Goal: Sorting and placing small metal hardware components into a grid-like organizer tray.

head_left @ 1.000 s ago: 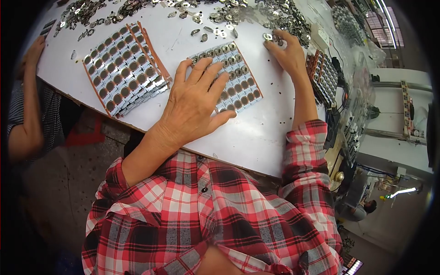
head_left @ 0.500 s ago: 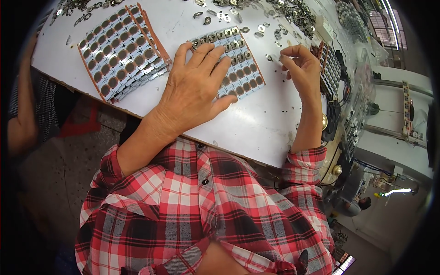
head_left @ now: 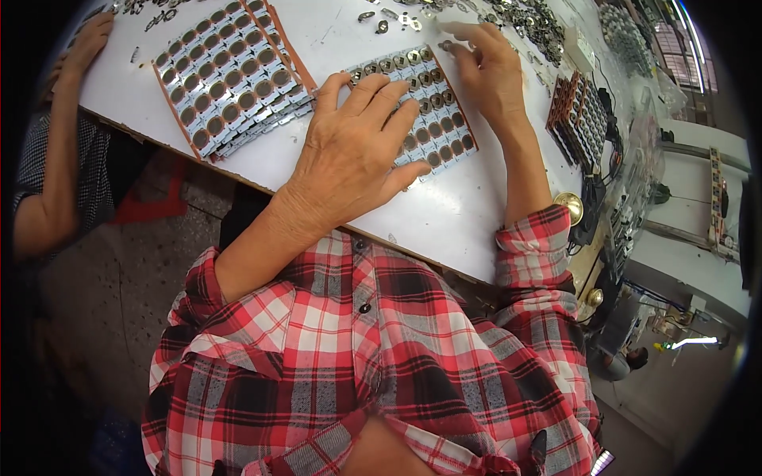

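Observation:
A light blue circuit-board panel (head_left: 441, 131) with rows of round dark pads lies on the table under my left hand. Small silver metal parts (head_left: 413, 58) sit on its far rows; the near rows show bare dark circles. My left hand (head_left: 353, 143) rests across the panel's left side, fingers spread and nothing in its grasp. Beyond the panel's far right corner is my right hand (head_left: 488, 71), thumb and forefinger apart and the fingertips blurred. By its thumb tip lies a small loose metal part (head_left: 446, 46).
At left is a stack of similar panels (head_left: 230, 75) with orange-brown edges; another stack (head_left: 579, 119) stands at right beside cables. Loose metal parts (head_left: 528, 28) are heaped at the far side. Another person's hand (head_left: 89, 44) rests on the table's left edge (head_left: 103, 119).
My right hand has moved left and away from me, to the panel's far right corner. My left hand stays on the panel. The other person's hand has come into view at far left.

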The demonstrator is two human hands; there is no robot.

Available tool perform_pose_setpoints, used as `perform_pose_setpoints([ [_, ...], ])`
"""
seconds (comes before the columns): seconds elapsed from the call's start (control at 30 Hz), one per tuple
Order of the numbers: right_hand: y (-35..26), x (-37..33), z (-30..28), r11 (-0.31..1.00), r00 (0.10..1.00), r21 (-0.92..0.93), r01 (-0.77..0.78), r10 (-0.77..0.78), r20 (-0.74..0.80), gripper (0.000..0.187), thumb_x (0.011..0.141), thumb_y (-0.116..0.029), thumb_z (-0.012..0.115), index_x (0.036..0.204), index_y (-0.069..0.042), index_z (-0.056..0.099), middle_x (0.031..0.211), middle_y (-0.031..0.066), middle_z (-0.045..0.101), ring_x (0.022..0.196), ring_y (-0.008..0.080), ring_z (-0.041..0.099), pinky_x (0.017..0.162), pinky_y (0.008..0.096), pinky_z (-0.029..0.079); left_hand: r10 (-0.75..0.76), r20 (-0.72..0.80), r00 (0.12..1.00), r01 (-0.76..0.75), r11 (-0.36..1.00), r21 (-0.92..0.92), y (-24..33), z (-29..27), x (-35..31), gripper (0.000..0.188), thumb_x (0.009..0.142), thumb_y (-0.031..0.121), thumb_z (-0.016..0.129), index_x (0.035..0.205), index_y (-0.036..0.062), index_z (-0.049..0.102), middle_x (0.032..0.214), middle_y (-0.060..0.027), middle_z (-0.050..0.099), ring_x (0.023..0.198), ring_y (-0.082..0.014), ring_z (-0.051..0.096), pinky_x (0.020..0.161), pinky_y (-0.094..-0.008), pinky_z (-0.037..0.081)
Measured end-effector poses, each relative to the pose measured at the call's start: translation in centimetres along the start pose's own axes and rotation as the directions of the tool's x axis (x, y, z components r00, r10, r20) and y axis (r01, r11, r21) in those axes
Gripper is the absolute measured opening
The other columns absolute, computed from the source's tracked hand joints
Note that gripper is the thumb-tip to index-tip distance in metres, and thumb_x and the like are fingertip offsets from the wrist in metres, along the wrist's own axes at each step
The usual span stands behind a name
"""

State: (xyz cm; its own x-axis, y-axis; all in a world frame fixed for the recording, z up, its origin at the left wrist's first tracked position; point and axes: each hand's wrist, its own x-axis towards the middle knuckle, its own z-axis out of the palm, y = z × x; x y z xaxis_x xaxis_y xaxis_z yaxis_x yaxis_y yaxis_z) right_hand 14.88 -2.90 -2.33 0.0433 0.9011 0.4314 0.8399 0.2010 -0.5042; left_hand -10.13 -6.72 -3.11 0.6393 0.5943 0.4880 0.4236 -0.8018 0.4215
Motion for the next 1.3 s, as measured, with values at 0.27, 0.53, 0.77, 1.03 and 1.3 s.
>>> perform_pose_setpoints([
  [0.27, -2.9, -2.0, -2.7, 0.976, 0.976, 0.129, -0.175, 0.154, 0.153, 0.016, 0.094, -0.006, 0.069, 0.110, -0.002, 0.072, 0.085, 0.0018, 0.069, 0.068, 0.0068, 0.058, 0.059, 0.0237, 0.046, 0.000, -0.122, 0.993, -0.019, 0.987, -0.158, -1.0, 0.0, 0.0, 0.045, 0.079, 0.008, 0.072, 0.122, 0.0000, 0.066, 0.130, -0.0146, 0.064, 0.126, -0.0329, 0.057, 0.106, -0.0454, 0.042],
  [0.53, -7.3, -7.8, -4.1, 0.619, 0.791, 0.501, -0.605, 0.392, 0.470, 0.018, 0.093, -0.003, 0.073, 0.110, 0.001, 0.075, 0.084, 0.0020, 0.073, 0.061, 0.0050, 0.060, 0.047, 0.0190, 0.045, 0.065, -0.106, 0.992, -0.080, 0.986, -0.147, -1.3, -0.7, 0.3, 0.033, 0.081, 0.010, 0.074, 0.112, 0.0007, 0.068, 0.121, -0.0147, 0.065, 0.123, -0.0333, 0.058, 0.103, -0.0458, 0.044],
  [0.77, -7.0, -9.1, -3.3, 0.721, 0.855, 0.495, -0.485, 0.272, 0.441, 0.016, 0.093, -0.002, 0.075, 0.109, 0.001, 0.075, 0.087, 0.0027, 0.075, 0.068, 0.0037, 0.063, 0.057, 0.0177, 0.043, 0.232, -0.253, 0.939, -0.230, 0.973, 0.038, -2.9, 1.6, 0.4, 0.032, 0.082, 0.010, 0.074, 0.111, -0.0016, 0.066, 0.120, -0.0174, 0.065, 0.121, -0.0344, 0.058, 0.102, -0.0466, 0.042],
  [1.03, -7.7, -9.8, -3.4, 0.721, 0.866, 0.510, -0.469, 0.263, 0.425, 0.012, 0.094, 0.000, 0.073, 0.106, 0.003, 0.073, 0.087, 0.0035, 0.075, 0.072, 0.0057, 0.066, 0.059, 0.0182, 0.045, 0.040, -0.099, 0.994, -0.060, 0.975, -0.213, -1.2, -0.8, 0.5, 0.035, 0.080, 0.009, 0.075, 0.112, -0.0002, 0.067, 0.121, -0.0161, 0.065, 0.122, -0.0337, 0.058, 0.104, -0.0468, 0.042],
  [1.3, -8.2, -9.6, -3.1, 0.687, 0.868, 0.538, -0.488, 0.320, 0.380, 0.010, 0.094, 0.005, 0.072, 0.104, 0.005, 0.071, 0.088, 0.0059, 0.074, 0.075, 0.0093, 0.068, 0.065, 0.0218, 0.052, 0.386, -0.311, 0.869, -0.306, 0.911, 0.277, -3.5, 1.9, 0.5, 0.034, 0.079, 0.008, 0.075, 0.111, -0.0001, 0.067, 0.120, -0.0160, 0.066, 0.122, -0.0338, 0.058, 0.104, -0.0463, 0.042],
])
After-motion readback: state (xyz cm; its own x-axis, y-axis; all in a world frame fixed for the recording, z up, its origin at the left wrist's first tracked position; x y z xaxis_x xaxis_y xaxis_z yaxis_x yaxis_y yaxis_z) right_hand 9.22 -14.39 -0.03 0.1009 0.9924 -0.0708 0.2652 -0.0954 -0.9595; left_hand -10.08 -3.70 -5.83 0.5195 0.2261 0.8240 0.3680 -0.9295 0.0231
